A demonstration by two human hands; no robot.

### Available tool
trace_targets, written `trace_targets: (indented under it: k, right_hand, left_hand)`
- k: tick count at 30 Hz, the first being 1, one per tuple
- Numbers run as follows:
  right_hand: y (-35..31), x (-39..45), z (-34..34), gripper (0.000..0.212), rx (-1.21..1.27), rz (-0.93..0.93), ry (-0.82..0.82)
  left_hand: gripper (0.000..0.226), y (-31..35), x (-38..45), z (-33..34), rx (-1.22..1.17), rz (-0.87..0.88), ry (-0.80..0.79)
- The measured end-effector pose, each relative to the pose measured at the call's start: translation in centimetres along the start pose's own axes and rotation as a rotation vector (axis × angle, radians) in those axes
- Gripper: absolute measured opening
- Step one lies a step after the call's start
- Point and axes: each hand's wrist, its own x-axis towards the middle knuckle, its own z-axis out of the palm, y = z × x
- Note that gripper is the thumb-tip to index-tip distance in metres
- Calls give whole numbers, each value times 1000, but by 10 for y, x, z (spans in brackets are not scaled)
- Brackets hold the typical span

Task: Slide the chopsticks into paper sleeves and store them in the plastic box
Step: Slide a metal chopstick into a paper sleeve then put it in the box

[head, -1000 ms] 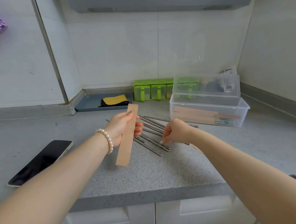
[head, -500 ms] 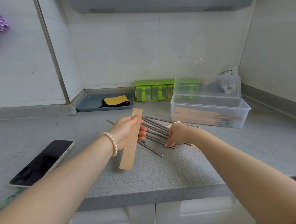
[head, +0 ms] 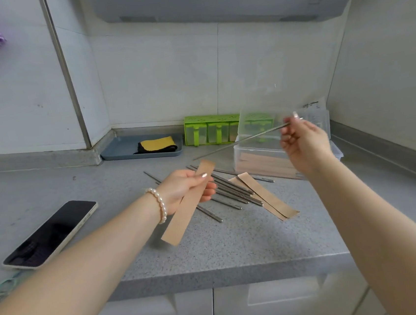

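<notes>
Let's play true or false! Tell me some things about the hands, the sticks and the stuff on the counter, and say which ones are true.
1. The left hand holds a paper sleeve. True.
2. The right hand holds nothing. False: it pinches a metal chopstick lifted above the counter.
3. The phone lies inside the plastic box. False: it lies on the counter, off to the left.
4. More chopsticks lie loose on the counter. True.
5. A green container stands by the back wall. True.
</notes>
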Motion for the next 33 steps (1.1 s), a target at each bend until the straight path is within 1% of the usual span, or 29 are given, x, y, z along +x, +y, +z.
trace_targets:
  k: [2, 3, 4, 7, 10, 13, 17, 22, 30, 33]
  right_hand:
    - [-10, 4, -5, 27, 25, -51, 120]
    - [-13, 5, -8, 30, 24, -64, 145]
    - [-14, 6, -10, 31, 5, -74, 147]
    - [-13, 4, -15, 32, -158, -144, 135]
    - [-17, 2, -15, 35, -313, -241, 209]
    - [-22, 1, -17, 35, -380, -321, 257]
    - [-25, -2, -21, 35, -410, -387, 285]
    - [-27, -4, -29, 34, -401, -436, 295]
    - [-23, -8, -33, 34, -414, -418, 286]
    - [-25, -10, -32, 34, -401, -432, 286]
  left_hand:
    - [13, 0, -1, 7, 3, -3, -46]
    - [11, 1, -1, 10, 8, 5, -59]
    - [10, 1, -1, 14, 16, 15, -66]
    - [9, 3, -1, 22, 36, 47, -85]
    - [13, 4, -2, 27, 53, 80, -97]
    - [15, 3, 0, 30, 55, 90, -94]
    - [18, 3, 3, 33, 48, 67, -104]
    - [16, 2, 5, 44, -2, 51, -106]
    - [20, 0, 6, 52, -13, 31, -83]
    - [18, 1, 6, 52, -19, 23, -59]
